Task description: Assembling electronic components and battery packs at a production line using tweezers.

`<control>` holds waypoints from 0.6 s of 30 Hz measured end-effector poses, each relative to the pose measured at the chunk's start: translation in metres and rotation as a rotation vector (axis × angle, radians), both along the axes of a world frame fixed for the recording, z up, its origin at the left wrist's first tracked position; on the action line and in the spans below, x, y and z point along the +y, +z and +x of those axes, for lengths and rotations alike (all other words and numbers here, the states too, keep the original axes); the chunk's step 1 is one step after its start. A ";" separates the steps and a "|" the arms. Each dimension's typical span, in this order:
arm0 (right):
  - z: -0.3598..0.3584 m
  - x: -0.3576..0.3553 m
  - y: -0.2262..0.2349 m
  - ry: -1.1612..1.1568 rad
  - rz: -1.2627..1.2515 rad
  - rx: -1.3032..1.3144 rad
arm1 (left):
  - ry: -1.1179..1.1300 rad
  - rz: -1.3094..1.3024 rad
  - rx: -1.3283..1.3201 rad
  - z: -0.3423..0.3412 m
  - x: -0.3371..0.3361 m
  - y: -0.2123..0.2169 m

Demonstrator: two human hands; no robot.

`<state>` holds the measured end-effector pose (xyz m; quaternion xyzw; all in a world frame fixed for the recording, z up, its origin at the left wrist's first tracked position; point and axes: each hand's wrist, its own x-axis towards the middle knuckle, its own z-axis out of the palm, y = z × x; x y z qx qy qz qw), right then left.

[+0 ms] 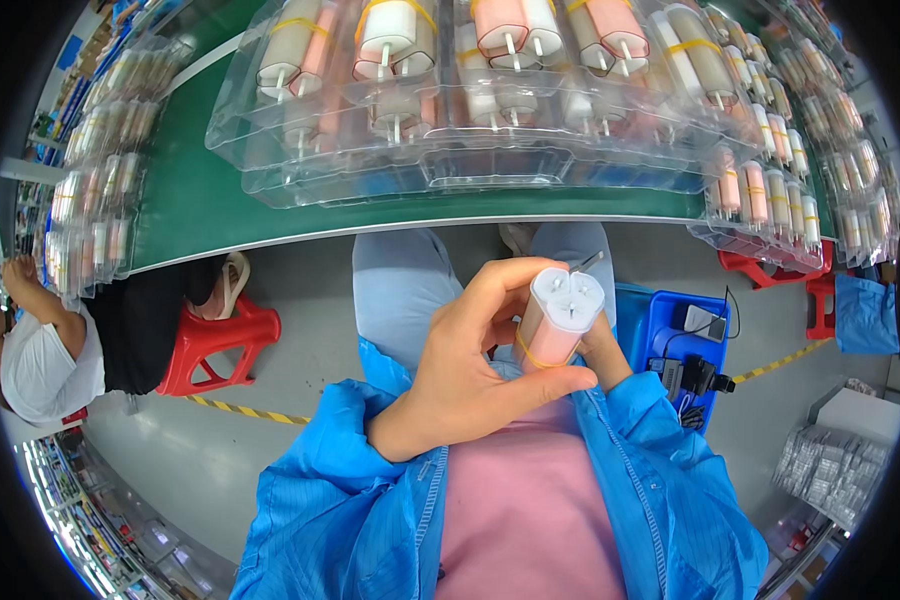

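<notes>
My left hand (470, 370) wraps around a bundle of pink and white cylinders (558, 318) held together by a yellow rubber band, above my lap. My right hand (604, 352) is mostly hidden behind the bundle; its fingers touch the bundle's far side. The bundle's white end caps with small crosses face up. Clear plastic trays (450, 165) on the green table (200, 210) ahead hold several similar banded bundles (395, 40).
More clear trays of cylinders (95, 190) stack at the left and at the right (770, 190). A blue bin (685, 350) with cables sits by my right knee. Red stools (220, 345) stand on the floor. Another person (45, 350) sits at left.
</notes>
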<state>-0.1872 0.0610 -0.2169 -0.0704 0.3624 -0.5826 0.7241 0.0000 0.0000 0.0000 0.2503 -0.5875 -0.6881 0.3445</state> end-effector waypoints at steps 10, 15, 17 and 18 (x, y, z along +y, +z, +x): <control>0.003 -0.003 0.017 -0.024 -0.007 0.055 | 0.016 -0.084 -0.061 0.001 0.001 0.001; 0.001 -0.002 0.022 -0.015 -0.040 0.070 | 0.041 -0.202 -0.069 -0.001 0.001 -0.001; 0.001 -0.002 0.020 -0.018 -0.074 0.029 | 0.039 -0.225 -0.063 0.000 0.001 -0.002; 0.001 -0.003 0.021 -0.021 -0.066 0.042 | 0.038 -0.218 -0.067 0.000 0.001 -0.002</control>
